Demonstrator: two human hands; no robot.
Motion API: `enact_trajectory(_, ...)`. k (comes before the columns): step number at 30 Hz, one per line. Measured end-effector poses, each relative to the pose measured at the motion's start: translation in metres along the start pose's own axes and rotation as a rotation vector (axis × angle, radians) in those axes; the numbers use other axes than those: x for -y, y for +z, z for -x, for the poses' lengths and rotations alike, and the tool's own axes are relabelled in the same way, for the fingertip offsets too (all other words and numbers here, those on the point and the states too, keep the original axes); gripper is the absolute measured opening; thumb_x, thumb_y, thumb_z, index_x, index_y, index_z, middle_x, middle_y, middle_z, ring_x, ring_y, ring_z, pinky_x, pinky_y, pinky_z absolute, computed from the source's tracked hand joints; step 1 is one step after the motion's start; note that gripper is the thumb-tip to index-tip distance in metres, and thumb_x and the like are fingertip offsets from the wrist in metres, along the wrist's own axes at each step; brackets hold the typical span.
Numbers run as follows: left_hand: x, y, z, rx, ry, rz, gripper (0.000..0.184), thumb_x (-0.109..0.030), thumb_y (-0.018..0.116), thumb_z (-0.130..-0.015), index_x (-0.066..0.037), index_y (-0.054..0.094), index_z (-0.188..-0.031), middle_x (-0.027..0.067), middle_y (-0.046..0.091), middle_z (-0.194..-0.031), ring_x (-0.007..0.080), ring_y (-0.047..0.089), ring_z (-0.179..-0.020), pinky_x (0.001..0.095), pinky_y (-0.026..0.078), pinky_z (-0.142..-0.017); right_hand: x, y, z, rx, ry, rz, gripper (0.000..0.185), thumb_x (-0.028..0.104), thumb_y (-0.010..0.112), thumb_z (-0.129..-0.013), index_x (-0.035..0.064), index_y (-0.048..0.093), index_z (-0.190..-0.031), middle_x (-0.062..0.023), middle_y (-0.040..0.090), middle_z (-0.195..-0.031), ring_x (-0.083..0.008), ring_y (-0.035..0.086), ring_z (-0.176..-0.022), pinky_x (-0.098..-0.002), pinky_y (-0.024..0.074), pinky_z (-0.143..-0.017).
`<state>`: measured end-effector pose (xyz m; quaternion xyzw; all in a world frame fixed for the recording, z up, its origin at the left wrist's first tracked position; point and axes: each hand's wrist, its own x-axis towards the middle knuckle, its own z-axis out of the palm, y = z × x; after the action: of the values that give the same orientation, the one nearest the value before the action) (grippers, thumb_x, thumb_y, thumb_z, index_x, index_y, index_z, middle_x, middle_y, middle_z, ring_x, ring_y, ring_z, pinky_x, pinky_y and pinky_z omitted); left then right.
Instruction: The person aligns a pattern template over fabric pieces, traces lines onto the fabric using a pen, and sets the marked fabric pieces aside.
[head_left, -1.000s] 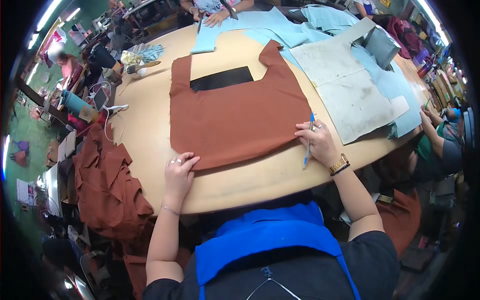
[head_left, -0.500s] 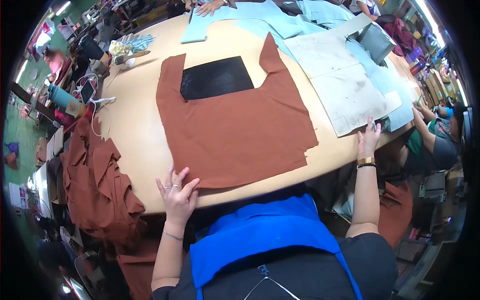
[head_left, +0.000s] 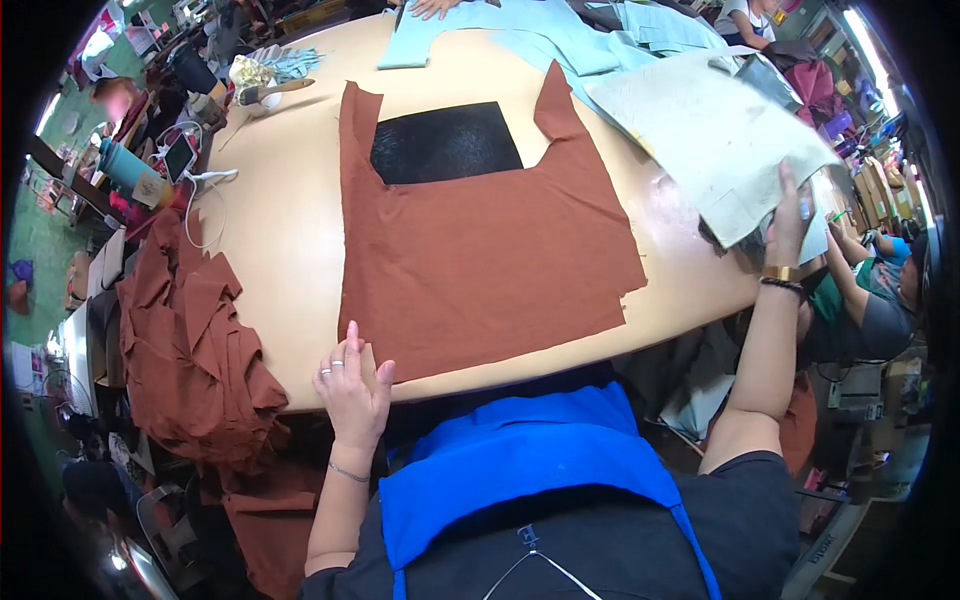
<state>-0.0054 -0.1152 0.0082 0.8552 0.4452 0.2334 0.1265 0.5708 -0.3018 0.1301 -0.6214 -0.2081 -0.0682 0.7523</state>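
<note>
A rust-brown cut cloth piece [head_left: 500, 265], with two strap-like arms at its far side, lies spread on the table. My left hand [head_left: 352, 390] rests at its near left corner, fingers stretched out and thumb apart. A black rectangular sheet [head_left: 445, 142] shows between the two arms, its near edge meeting the cloth. At the table's right side, my right hand [head_left: 790, 220] grips the near edge of a large pale grey pattern sheet [head_left: 705, 140]. That sheet is tilted and slightly blurred. Light blue cloth [head_left: 550, 38] lies beyond and partly under it.
Crumpled rust-brown cloth [head_left: 195, 350] hangs over the left table edge [head_left: 300, 395]. A brush [head_left: 275, 92], a phone [head_left: 179, 158] with a white cable and a blue-green tumbler [head_left: 130, 168] are on the left. A co-worker's hand [head_left: 430, 8] rests on blue cloth; another person [head_left: 885, 290] sits at right.
My right hand has moved right and away from me, swinging the pale pattern sheet with it. The brown cloth's left edge has shifted inward. My left hand's fingers have drawn closer together.
</note>
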Motion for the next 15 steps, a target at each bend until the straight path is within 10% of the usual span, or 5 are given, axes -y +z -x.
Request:
enact_trajectory(11,0.004,-0.029,-0.035,0.108,-0.196,-0.168,0.037,-0.041,0.065,-0.09,-0.006,0.074,-0.096,0.009,0.062,-0.067,0.025,0.061,-0.06,0.0389,0.046,-0.063,0.165,0.101,0.048,0.278,-0.385,0.077,0.036,0.02,0.072,-0.09,0.0028,0.065,-0.121,-0.0056,0.069,-0.113,-0.0124,0.064,-0.102,-0.0268,0.0482,-0.09)
enact_trajectory(15,0.003,-0.041,-0.052,0.308,-0.384,-0.115,0.039,-0.042,0.063,-0.092,-0.005,0.072,-0.095,0.0095,0.071,-0.083,0.025,0.068,-0.073,0.0372,0.052,-0.066,0.17,0.123,0.068,0.543,-0.053,-0.33,0.035,0.019,0.069,-0.091,0.0023,0.064,-0.121,-0.0062,0.069,-0.114,-0.0136,0.067,-0.101,-0.0269,0.0508,-0.089)
